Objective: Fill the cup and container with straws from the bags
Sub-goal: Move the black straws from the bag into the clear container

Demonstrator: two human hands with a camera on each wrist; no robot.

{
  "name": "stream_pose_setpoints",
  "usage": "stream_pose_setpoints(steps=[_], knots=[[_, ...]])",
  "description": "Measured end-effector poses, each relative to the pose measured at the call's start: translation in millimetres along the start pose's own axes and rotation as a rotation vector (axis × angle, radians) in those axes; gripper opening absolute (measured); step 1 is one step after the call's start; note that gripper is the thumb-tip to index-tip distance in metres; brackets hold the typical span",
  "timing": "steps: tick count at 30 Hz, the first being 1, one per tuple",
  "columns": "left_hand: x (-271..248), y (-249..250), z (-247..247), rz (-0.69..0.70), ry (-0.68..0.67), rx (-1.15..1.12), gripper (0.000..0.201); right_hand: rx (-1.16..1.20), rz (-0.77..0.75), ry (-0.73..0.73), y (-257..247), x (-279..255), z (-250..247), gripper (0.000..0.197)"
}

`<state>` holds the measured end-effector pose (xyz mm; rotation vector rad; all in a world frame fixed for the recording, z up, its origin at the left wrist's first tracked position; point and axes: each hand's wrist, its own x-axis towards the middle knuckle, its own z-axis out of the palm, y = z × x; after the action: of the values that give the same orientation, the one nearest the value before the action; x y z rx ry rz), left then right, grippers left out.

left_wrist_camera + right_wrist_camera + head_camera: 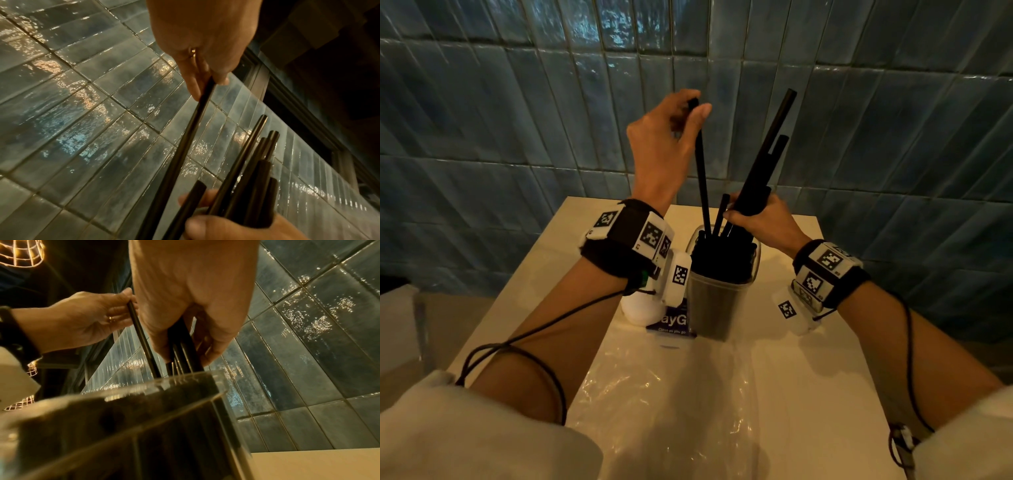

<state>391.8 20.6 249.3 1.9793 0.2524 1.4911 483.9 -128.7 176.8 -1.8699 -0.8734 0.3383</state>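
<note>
A clear plastic container [717, 301] packed with black straws stands mid-table. My left hand [671, 137] is raised above it and pinches the top of a single black straw [702, 178] whose lower end dips into the container. Over the container's right rim, my right hand [760, 219] grips a bundle of black straws [767, 161] that slants up to the right. The left wrist view shows the pinched straw [191, 129] and the bundle [252, 170]. In the right wrist view the container [127, 426] sits under the bundle [183, 350]. A white cup [640, 310] is partly hidden behind my left wrist.
A crumpled clear plastic bag [671, 394] lies on the cream table [808, 394] in front of the container, with a blue printed label [673, 323] at its far end. A blue tiled wall [517, 120] rises right behind the table. The table's left edge drops away beside my left forearm.
</note>
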Motion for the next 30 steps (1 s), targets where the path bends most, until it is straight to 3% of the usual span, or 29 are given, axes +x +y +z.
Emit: stream_pose_setpoints(steps=[5,7,9,12,15,19,23,25,27,30], knots=[[-29.2,-18.5,15.6,-0.111,-0.497,0.245,0.032,-0.036,0.042,-0.03,0.0,3.1,0.7,0.035],[-45.2,-25.6,17.7,-0.111,-0.572,0.344,0.027,-0.055,0.038,-0.03,-0.2,4.5,0.9,0.036],[-50.7,-23.3,17.6,-0.088,-0.528,0.325,0.04,-0.076,0.029,-0.038,0.1,6.8,0.7,0.036],[-40.5,-1.8,18.0,0.037,-0.419,0.037,0.05,-0.115,0.021,-0.056,-0.1,10.3,1.5,0.03],[-22.3,15.0,24.9,0.201,-0.448,-0.006,0.063,-0.097,0.0,-0.074,1.4,14.4,3.0,0.033],[-1.9,17.8,28.0,0.245,-0.48,0.084,0.055,-0.15,0.004,-0.096,-1.5,15.9,2.9,0.038],[-4.5,16.5,24.5,0.173,-0.444,0.01,0.052,-0.117,0.025,-0.149,-6.4,12.0,-4.1,0.048],[-14.9,13.8,21.4,0.107,-0.441,-0.058,0.058,0.083,0.01,-0.081,-13.2,5.9,-6.5,0.059],[-25.9,10.9,18.7,0.073,-0.462,-0.108,0.066,0.232,-0.085,0.077,-20.7,-0.8,-10.2,0.071],[-26.8,9.2,15.3,0.095,-0.493,-0.145,0.065,0.127,-0.261,0.251,-29.2,-6.7,-14.3,0.085]])
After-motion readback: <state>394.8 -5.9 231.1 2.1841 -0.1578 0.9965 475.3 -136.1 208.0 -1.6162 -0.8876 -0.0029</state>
